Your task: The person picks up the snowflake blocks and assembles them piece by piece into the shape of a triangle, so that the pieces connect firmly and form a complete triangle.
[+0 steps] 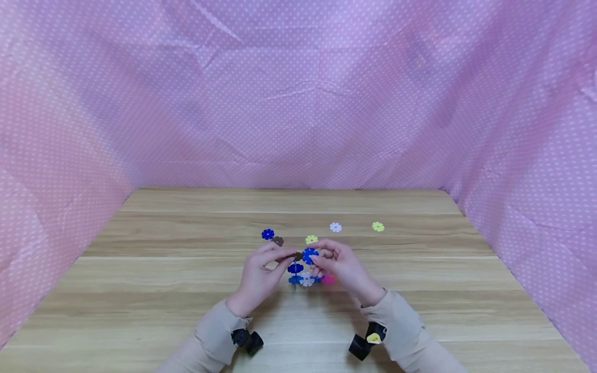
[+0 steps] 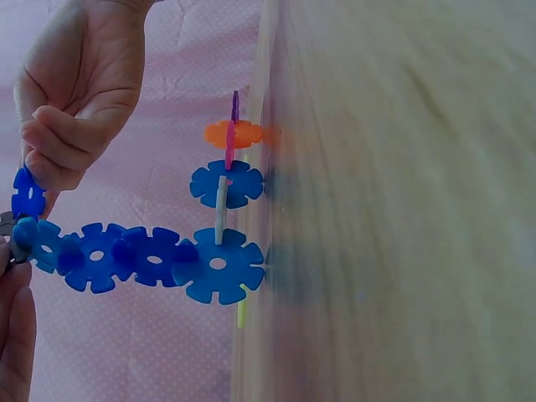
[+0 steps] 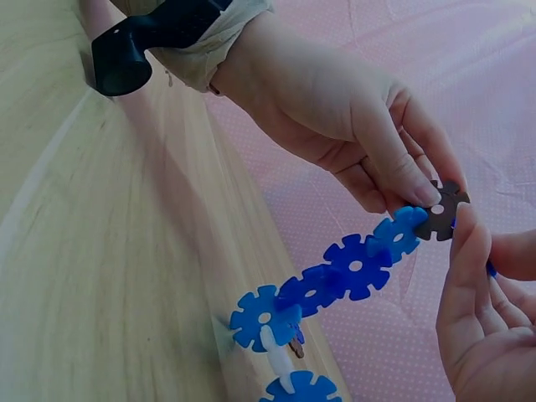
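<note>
My left hand [image 1: 261, 277] pinches a brown notched plastic disc [image 3: 435, 226] at the top of an upright chain of interlocked blue discs [image 3: 342, 261]. Between thumb and fingers of my right hand [image 1: 347, 269] is a dark blue snowflake disc [image 1: 309, 253], held against the brown one's edge; whether their slots are joined cannot be told. The chain's bottom blue disc [image 2: 201, 280] stands on the table. From it a row runs sideways: a white disc [image 1: 306, 280], another blue disc [image 2: 209, 186], a pink disc [image 1: 329, 279], an orange disc [image 2: 219, 134] and a purple disc [image 2: 235, 105].
Loose discs lie on the wooden table [image 1: 186, 228] beyond the hands: a dark blue disc [image 1: 268, 234] near a brown disc [image 1: 278, 241], a yellow disc [image 1: 311, 239], a white disc [image 1: 335, 227] and another yellow disc [image 1: 378, 227]. Pink dotted cloth [image 1: 298, 129] surrounds the table.
</note>
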Motion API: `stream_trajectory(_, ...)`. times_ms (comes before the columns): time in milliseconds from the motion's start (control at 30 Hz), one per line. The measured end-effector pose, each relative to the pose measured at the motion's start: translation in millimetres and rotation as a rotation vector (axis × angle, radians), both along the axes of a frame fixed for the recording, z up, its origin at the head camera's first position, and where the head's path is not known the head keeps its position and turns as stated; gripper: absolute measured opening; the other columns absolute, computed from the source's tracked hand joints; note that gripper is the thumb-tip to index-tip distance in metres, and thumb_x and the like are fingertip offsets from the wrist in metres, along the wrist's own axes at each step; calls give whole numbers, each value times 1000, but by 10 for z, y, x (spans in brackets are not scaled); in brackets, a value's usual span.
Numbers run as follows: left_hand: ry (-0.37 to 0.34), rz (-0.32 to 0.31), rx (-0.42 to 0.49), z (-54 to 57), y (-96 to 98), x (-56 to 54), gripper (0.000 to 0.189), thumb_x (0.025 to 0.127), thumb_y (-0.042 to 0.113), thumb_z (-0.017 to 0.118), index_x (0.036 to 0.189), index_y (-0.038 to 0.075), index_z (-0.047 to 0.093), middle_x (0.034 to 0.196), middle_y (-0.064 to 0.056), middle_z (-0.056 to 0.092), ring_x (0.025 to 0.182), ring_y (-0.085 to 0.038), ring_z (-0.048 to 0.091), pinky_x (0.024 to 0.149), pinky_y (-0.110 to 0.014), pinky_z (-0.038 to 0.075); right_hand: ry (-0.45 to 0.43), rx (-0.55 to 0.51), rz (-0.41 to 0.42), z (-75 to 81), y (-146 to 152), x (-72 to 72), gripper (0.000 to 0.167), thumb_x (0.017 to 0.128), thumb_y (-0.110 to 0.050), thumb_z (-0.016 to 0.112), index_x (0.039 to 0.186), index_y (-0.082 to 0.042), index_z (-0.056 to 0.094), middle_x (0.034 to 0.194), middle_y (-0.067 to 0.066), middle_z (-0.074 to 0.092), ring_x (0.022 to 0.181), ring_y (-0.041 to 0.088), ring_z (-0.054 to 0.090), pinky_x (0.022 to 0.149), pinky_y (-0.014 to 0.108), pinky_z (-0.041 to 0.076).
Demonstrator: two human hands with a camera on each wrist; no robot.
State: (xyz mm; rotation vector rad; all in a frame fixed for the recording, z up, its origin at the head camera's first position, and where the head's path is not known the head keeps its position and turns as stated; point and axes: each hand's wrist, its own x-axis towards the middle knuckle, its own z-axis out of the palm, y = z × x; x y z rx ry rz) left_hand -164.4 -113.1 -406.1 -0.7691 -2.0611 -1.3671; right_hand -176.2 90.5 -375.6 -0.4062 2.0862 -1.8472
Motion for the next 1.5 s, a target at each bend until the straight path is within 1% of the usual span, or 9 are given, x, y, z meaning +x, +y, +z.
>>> stream_trajectory(267, -47, -65, 9, 38, -15, 6, 19, 77, -9, 71, 94, 0, 73, 85, -7, 70, 74, -16, 62, 63, -22, 55, -1, -13, -28, 26, -45, 35, 31, 92, -1, 55, 121, 10, 51, 75, -3, 62, 64, 7, 61, 64, 20, 54)
stream_trajectory(467, -90, -118, 0, 52, -45, 2, 18, 76, -7, 73, 92, 0, 74, 78, -5, 69, 71, -11, 61, 61, -22, 54, -3, -28, -42, 47, -63, 75, 26, 89, 5, 56, 114, 11, 53, 72, -2, 61, 59, 6, 59, 59, 20, 53)
stream_trajectory(767, -74, -170, -14, 23, -57, 10, 16, 75, -9, 72, 90, -1, 74, 76, -5, 68, 69, -12, 61, 62, -23, 53, 31, 65, 36, 59, -44, 98, 24, 92, 1, 55, 115, 7, 55, 71, 0, 61, 60, 9, 57, 54, 19, 48)
stream_trajectory(933, -150, -154, -3, 67, -68, 25, 17, 79, -7, 70, 94, 2, 74, 85, -6, 71, 76, -16, 65, 67, -24, 56, 83, 85, 99, 63, -21, 47, 27, 93, -2, 55, 119, 7, 53, 75, 8, 63, 66, 10, 60, 61, 24, 52)
stream_trajectory(1033, -206, -141, -3, 89, -83, 34, 18, 81, -4, 69, 96, 4, 74, 89, -5, 72, 79, -15, 65, 70, -25, 57, 58, 80, 148, 79, 27, -15, 34, 93, -5, 55, 125, 6, 50, 85, 15, 65, 74, 16, 64, 72, 31, 57)
stream_trajectory(1133, -233, -117, -2, 92, -111, 43, 18, 82, -3, 69, 97, 5, 74, 90, -4, 72, 79, -11, 65, 71, -25, 57, 41, 111, 161, 84, 137, -110, 43, 93, -10, 56, 132, 6, 45, 98, 23, 64, 86, 29, 65, 83, 40, 55)
stream_trajectory(1267, -259, -99, 6, 90, -154, 53, 17, 82, -2, 69, 98, 3, 73, 90, -4, 71, 80, -12, 65, 72, -24, 57, 75, 211, 56, 35, 383, -317, 46, 94, -16, 56, 133, 4, 43, 112, 29, 59, 100, 39, 60, 92, 47, 50)
stream_trajectory(1367, -266, -102, 6, 93, -173, 58, 17, 82, -1, 69, 98, 3, 73, 91, -5, 71, 80, -17, 66, 73, -24, 57, 117, 325, -42, -48, 593, -521, 43, 94, -17, 56, 131, 4, 46, 115, 27, 57, 105, 37, 57, 94, 47, 48)
stream_trajectory(1500, -275, -93, 2, 96, -172, 68, 17, 82, 0, 70, 98, 3, 73, 92, -4, 71, 81, -18, 66, 74, -24, 57, 194, 489, -83, -172, 857, -760, 43, 94, -15, 56, 129, 8, 47, 119, 26, 57, 111, 39, 54, 96, 49, 46)
